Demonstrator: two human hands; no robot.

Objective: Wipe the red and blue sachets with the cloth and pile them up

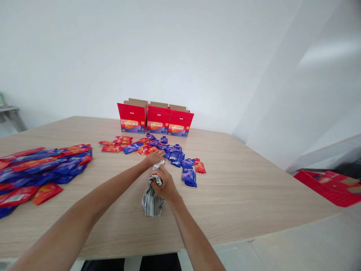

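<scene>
A grey-and-white striped cloth (152, 201) lies crumpled on the wooden table (239, 195) in front of me. My right hand (163, 184) is closed round its upper part. My left hand (155, 157) pinches the cloth's top end, just beyond the right hand. Right behind the hands lies a scatter of small blue and red sachets (175, 154). Three open red cartons (155, 119) stand in a row at the table's far side.
A large heap of blue and red sachets (36, 169) covers the table's left part. Flat red cartons (329, 184) lie off the table's right edge. A white wall rises behind the table.
</scene>
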